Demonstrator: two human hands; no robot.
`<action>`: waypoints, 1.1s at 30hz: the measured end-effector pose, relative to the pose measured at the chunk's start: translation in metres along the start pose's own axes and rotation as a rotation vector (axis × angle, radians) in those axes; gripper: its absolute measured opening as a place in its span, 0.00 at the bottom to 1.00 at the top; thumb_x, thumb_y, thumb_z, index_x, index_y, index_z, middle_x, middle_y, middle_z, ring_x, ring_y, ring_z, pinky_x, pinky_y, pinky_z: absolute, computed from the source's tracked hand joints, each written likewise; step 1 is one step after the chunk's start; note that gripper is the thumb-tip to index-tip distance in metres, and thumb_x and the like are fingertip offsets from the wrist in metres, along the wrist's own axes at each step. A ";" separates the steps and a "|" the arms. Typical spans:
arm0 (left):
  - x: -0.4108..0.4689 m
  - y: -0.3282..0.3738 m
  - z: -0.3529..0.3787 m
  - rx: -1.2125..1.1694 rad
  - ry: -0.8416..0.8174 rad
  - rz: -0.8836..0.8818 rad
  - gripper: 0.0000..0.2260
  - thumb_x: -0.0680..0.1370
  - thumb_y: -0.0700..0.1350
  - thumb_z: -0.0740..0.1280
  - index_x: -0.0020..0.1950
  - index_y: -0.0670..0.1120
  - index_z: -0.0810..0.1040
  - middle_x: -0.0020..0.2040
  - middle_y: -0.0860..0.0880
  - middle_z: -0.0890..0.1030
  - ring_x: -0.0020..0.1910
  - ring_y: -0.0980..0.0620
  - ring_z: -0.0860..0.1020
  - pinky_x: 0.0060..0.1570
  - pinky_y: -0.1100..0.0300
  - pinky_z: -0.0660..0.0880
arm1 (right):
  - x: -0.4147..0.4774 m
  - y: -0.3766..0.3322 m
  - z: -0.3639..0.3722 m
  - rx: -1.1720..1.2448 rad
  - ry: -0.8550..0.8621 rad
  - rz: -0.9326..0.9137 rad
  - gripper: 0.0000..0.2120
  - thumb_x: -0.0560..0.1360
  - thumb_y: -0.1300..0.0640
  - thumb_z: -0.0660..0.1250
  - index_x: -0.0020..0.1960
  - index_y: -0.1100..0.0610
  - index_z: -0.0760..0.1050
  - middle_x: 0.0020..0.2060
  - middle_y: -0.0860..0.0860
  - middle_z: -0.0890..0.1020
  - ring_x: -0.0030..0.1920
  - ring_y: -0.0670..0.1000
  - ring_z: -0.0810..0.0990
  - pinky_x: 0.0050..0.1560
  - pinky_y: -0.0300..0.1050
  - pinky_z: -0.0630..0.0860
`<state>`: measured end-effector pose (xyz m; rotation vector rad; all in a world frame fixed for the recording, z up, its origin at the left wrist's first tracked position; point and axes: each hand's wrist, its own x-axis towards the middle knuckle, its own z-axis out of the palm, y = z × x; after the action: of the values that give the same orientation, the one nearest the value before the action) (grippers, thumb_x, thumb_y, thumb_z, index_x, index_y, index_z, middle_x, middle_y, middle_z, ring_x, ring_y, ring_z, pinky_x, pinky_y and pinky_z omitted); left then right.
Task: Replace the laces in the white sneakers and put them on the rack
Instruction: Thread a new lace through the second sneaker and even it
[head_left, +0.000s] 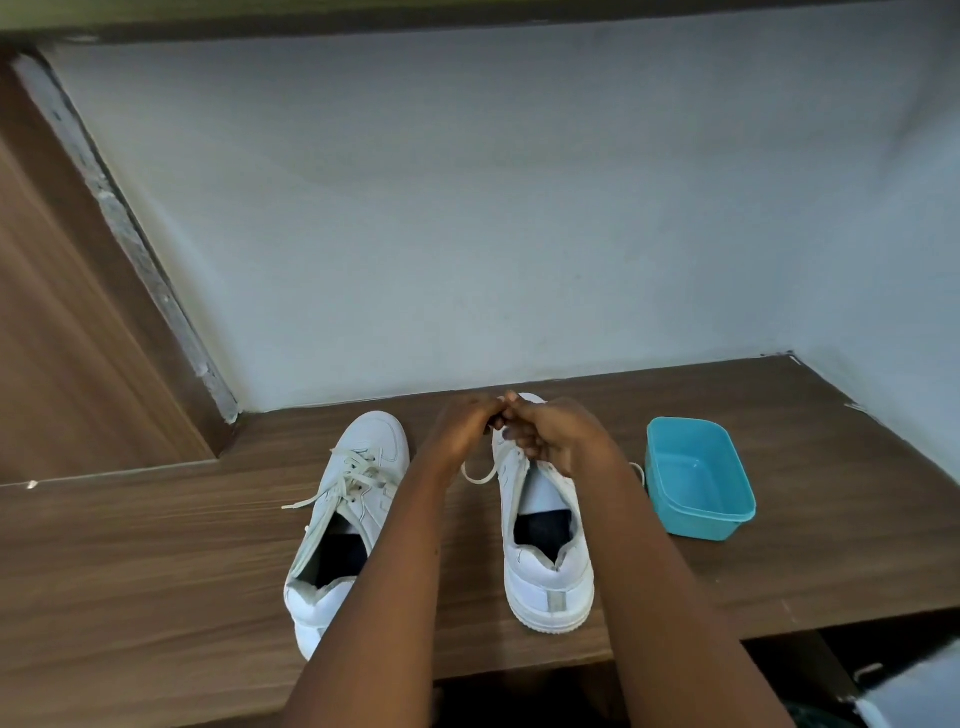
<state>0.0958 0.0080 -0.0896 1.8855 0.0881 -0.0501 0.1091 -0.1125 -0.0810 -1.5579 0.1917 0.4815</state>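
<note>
Two white sneakers stand on a wooden counter (156, 545), toes toward the wall. The left sneaker (353, 499) has its lace threaded, with loose ends trailing to the left. Over the toe end of the right sneaker (545, 551) my left hand (462, 426) and my right hand (550, 431) meet, fingers curled and pinching a white lace (480, 475). A loop of that lace hangs at the shoe's left side, and another piece shows on its right by the tub. The eyelets under my hands are hidden.
A turquoise plastic tub (696, 478) sits right of the right sneaker, close to my right forearm. A pale wall rises behind the counter. A wooden panel (62, 338) stands at the left. The counter's front edge drops off below my arms.
</note>
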 end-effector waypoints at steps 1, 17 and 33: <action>0.000 0.000 0.000 0.010 -0.006 0.000 0.12 0.79 0.46 0.60 0.39 0.42 0.76 0.36 0.48 0.75 0.37 0.53 0.71 0.41 0.61 0.67 | 0.004 0.001 0.004 0.079 0.023 0.000 0.14 0.78 0.54 0.65 0.36 0.61 0.74 0.25 0.51 0.79 0.30 0.48 0.71 0.31 0.36 0.66; 0.005 -0.017 -0.016 0.364 -0.111 -0.069 0.14 0.80 0.41 0.59 0.37 0.45 0.78 0.35 0.51 0.78 0.38 0.56 0.74 0.42 0.68 0.67 | 0.007 -0.002 -0.041 0.859 0.225 -0.037 0.06 0.77 0.61 0.65 0.41 0.56 0.75 0.26 0.47 0.82 0.34 0.46 0.75 0.31 0.36 0.67; 0.012 -0.020 -0.012 0.747 0.247 -0.311 0.14 0.80 0.48 0.55 0.59 0.44 0.76 0.62 0.44 0.75 0.64 0.42 0.69 0.65 0.50 0.61 | 0.005 0.001 -0.048 0.974 0.274 -0.083 0.08 0.76 0.60 0.65 0.40 0.53 0.75 0.29 0.46 0.84 0.37 0.43 0.76 0.38 0.37 0.65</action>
<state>0.1061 0.0262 -0.1061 2.6003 0.6019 -0.0682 0.1214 -0.1592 -0.0851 -0.6591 0.4873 0.0607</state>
